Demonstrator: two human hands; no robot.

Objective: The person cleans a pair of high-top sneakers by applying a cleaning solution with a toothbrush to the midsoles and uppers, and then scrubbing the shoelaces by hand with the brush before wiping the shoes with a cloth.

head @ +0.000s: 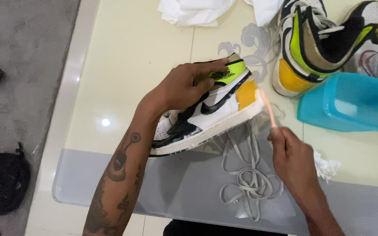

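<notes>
White leather, black trim and a neon-green collar: that is the sneaker (211, 109), lifted off the table (132, 57) and tipped on its side, sole edge facing down toward the camera. Left hand (184, 87) has a firm grip clamped over the collar and heel, thumb pressed on the green panel. Right hand (294, 157) has its fingers closed around a slim brush (268, 109), blurred with motion, bristle end right at the yellow heel patch and the midsole rim. Scrubbing the heel looks like the step in hand. Judging from here, the next stroke wants the shoe held steady and turned a touch so the brush can run along the midsole. Loose grey laces (246, 175) lie on the table below, a crumpled tissue (327, 168) just beside the right hand. Blue tub (351, 105) sits near, with the second sneaker (311, 43) behind it and white cloth (197, 11) at the far edge.
</notes>
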